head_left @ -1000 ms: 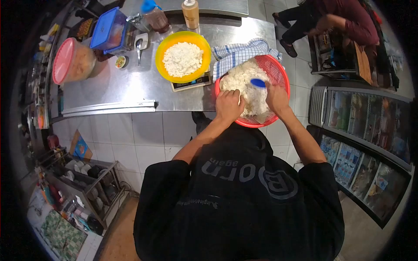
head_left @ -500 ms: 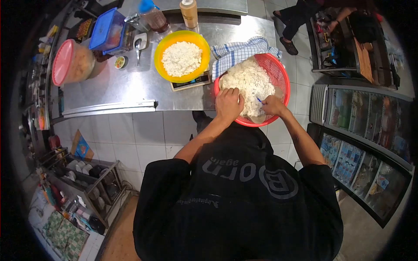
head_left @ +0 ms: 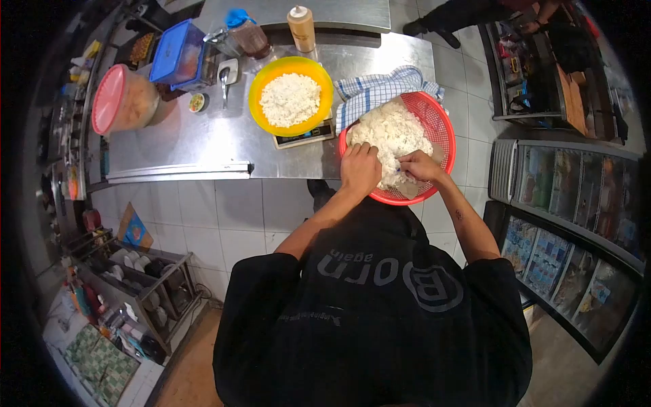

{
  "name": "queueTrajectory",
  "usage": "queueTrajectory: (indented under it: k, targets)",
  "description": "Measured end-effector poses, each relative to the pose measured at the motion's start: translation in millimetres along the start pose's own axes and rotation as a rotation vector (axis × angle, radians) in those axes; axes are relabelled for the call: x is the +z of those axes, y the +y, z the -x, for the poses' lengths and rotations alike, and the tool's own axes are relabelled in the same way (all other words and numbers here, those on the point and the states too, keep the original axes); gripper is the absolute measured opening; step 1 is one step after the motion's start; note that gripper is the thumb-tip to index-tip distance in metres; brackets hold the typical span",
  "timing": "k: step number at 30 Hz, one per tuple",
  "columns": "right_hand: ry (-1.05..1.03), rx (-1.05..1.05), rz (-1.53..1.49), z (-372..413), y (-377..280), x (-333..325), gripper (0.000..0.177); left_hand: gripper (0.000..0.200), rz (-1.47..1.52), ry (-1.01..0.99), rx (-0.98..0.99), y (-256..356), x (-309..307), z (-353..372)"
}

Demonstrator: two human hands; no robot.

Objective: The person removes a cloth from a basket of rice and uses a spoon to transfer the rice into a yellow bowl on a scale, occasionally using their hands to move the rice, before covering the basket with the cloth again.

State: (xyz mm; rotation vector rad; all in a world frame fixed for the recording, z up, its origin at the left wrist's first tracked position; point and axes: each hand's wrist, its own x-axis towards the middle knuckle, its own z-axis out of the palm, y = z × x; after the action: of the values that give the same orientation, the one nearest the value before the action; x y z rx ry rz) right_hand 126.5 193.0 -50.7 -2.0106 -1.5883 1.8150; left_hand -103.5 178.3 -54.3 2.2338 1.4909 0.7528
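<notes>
A red plastic basket (head_left: 444, 129) holds a mound of white cooked rice (head_left: 390, 132), with a sheet of clear plastic showing at its edges. My left hand (head_left: 361, 171) is curled over the basket's near-left rim, fingertips against the rice. Inside the basket, my right hand (head_left: 422, 167) is closed around a utensil with a blue part (head_left: 399, 167); its working end is buried in the rice, so its kind does not show. To the left, a yellow bowl (head_left: 255, 102) of rice sits on a kitchen scale (head_left: 305, 133).
A blue-checked cloth (head_left: 369, 91) lies behind the basket on the steel table (head_left: 183, 146). Further left stand a spoon (head_left: 224, 85), a squeeze bottle (head_left: 301, 30), a blue-lidded box (head_left: 178, 54) and a pink-lidded tub (head_left: 112, 102). Another person's leg (head_left: 441, 27) is at the back right.
My right hand has moved left and closer to my left hand, pushing the utensil into the rice. My left hand stays at the rim. The whole view has shifted slightly.
</notes>
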Motion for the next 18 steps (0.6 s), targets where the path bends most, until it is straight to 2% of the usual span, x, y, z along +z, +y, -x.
queueTrajectory:
  k: [2,7,10,12,13,15,16,18]
  targets:
    - [-0.018,-0.034,-0.164,1.6,-1.6,3.0,0.029,0.014,0.067,0.026,-0.023,2.9,-4.8,0.5]
    - [-0.006,-0.083,-0.139,12.1,-1.2,-14.8,0.029,0.018,0.371,0.153,-0.098,12.3,-19.0,-10.0]
    - [0.007,-0.073,-0.182,15.7,7.2,-22.9,0.027,0.019,0.398,0.151,-0.025,15.6,-16.0,-24.8]
    - [0.014,-0.088,-0.188,17.6,8.5,-26.6,0.026,0.021,0.417,0.147,0.202,24.7,-1.7,-34.3]
    - [0.048,-0.124,-0.143,24.6,2.6,-29.2,0.023,0.021,0.412,0.158,0.190,30.5,2.6,-35.6]
    - [0.063,-0.170,-0.084,36.9,-11.6,-35.7,0.024,0.024,0.377,0.172,0.307,40.5,8.7,-36.5]
    - [0.046,-0.140,-0.049,42.9,-22.1,-40.0,0.024,0.024,0.364,0.187,0.291,44.9,9.6,-35.4]
    - [0.020,-0.083,0.004,57.6,-50.3,-43.9,0.027,0.023,0.335,0.096,0.217,49.4,8.5,-30.8]
